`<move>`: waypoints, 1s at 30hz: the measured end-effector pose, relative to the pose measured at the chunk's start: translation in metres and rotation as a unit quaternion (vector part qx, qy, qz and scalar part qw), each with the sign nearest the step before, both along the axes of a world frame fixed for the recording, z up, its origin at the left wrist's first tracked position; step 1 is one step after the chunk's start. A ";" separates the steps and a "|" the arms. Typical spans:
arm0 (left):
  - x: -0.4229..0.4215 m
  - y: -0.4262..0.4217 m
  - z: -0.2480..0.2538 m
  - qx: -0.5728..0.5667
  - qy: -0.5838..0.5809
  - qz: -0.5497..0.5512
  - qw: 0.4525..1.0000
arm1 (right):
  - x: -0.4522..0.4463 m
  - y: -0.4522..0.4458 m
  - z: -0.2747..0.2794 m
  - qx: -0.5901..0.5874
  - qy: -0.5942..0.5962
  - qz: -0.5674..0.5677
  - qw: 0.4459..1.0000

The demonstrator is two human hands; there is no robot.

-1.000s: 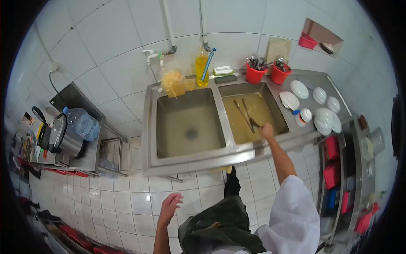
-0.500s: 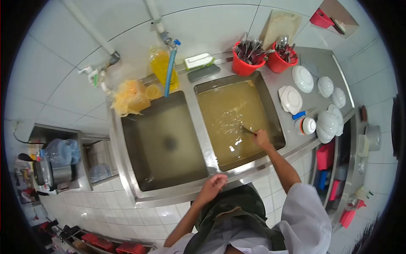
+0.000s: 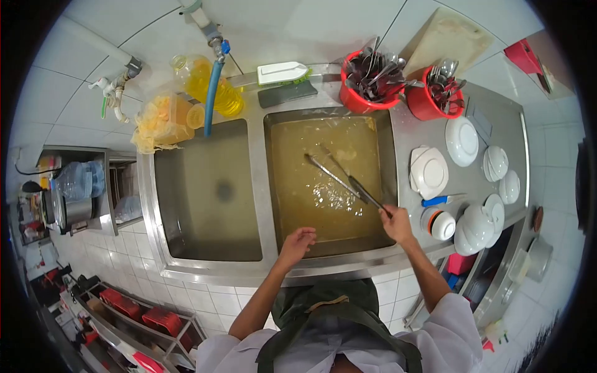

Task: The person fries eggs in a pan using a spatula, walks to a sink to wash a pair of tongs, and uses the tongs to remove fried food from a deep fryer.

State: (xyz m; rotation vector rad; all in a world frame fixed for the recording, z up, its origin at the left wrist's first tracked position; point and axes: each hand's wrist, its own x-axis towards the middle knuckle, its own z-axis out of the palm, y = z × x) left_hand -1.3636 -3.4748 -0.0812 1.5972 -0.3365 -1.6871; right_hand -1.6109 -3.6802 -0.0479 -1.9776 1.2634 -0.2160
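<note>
My right hand [image 3: 396,224] grips the dark handle of a pair of metal tongs [image 3: 339,179] at the right front of the right sink basin [image 3: 393,180]. The arms of the tongs reach left over murky brown water [image 3: 311,214], and their far ends are spread apart. Above the front edge of that basin is my left hand [image 3: 297,243], its fingers loosely curled with nothing visible in them. To the left, the other basin [image 3: 255,186] holds greyish cloudy water.
Red buckets of cutlery [image 3: 373,102] stand behind the right basin. White bowls [image 3: 476,229], a lidded dish [image 3: 428,172] and a blue-handled knife [image 3: 438,200] lie on the right counter. A blue hose [image 3: 213,98] and yellow bottle [image 3: 231,102] are at the back left.
The tongs have come up out of the water in my right hand and now show in full. My left hand has moved forward to the basin's front edge. The view has shifted closer over the sinks.
</note>
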 end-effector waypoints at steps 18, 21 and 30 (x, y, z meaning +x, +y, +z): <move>-0.058 -0.126 -0.077 0.004 -0.178 0.251 0.952 | -0.013 0.027 -0.026 0.020 -0.078 -0.079 0.994; -0.064 -0.142 -0.078 0.000 -0.150 0.289 0.946 | -0.010 0.043 -0.030 0.051 -0.069 -0.083 0.993; -0.055 -0.098 -0.102 0.036 -0.119 0.294 0.948 | 0.023 0.075 -0.026 0.083 -0.026 -0.071 0.994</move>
